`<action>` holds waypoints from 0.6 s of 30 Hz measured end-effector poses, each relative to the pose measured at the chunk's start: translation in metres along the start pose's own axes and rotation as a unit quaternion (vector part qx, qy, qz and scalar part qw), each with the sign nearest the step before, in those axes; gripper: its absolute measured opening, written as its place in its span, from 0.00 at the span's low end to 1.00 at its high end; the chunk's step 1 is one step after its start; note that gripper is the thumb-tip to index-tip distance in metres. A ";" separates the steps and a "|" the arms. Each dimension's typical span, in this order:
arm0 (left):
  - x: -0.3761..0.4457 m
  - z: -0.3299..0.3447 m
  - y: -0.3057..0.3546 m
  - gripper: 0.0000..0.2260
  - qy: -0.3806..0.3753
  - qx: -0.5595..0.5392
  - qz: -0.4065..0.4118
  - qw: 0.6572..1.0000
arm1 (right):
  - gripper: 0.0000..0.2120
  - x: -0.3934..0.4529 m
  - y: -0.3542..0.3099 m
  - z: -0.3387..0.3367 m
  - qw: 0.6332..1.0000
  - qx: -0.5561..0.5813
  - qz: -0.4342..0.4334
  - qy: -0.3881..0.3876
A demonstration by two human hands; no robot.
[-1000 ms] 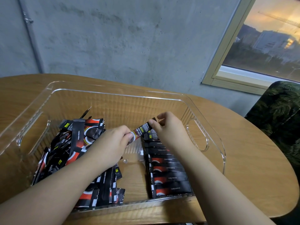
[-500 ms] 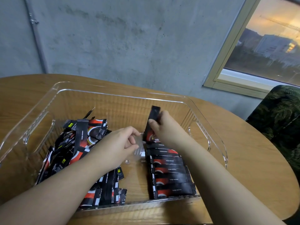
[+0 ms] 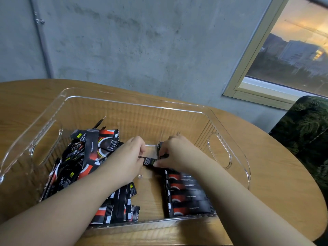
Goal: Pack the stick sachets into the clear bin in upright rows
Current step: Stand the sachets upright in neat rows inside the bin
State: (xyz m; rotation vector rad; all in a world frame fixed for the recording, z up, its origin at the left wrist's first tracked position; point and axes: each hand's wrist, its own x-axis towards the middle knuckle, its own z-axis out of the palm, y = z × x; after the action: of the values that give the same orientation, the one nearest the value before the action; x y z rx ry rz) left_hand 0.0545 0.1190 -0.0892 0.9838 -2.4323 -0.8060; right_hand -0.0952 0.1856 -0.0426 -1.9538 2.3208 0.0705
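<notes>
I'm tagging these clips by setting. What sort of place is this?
Probably a home or small office room, not a factory: a rounded wooden table, a leaf-patterned upholstered chair, a bare concrete wall and a window facing buildings at dusk.

Clear bin (image 3: 229,153) on table. Loose black-red stick sachets (image 3: 85,160) heaped left; neat row (image 3: 188,196) right.
</notes>
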 end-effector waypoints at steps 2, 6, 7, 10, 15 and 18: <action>0.000 0.000 0.000 0.08 0.007 0.004 -0.020 1.000 | 0.23 0.002 -0.006 0.009 0.999 -0.034 -0.008 -0.013; 0.001 0.000 0.002 0.08 0.005 0.000 -0.043 0.999 | 0.21 0.010 -0.015 0.016 0.996 -0.084 -0.022 -0.008; 0.001 0.000 0.002 0.08 0.004 0.000 -0.043 0.999 | 0.20 0.012 -0.016 0.016 0.995 -0.090 -0.027 -0.009; 0.001 0.000 0.002 0.09 0.001 -0.001 -0.045 0.999 | 0.19 0.014 -0.018 0.013 0.995 -0.094 -0.034 -0.015; 0.002 -0.001 0.002 0.08 -0.011 0.009 -0.048 0.999 | 0.12 0.014 -0.007 -0.010 0.998 -0.049 0.038 -0.031; 0.002 0.000 0.001 0.06 -0.009 0.021 -0.040 0.999 | 0.13 0.010 0.009 -0.023 0.994 -0.064 0.074 -0.043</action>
State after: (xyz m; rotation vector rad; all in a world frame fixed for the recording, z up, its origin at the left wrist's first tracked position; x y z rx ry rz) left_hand 0.0526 0.1184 -0.0885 1.0999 -2.4486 -0.7974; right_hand -0.1068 0.1752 -0.0209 -1.7886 2.4554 0.3168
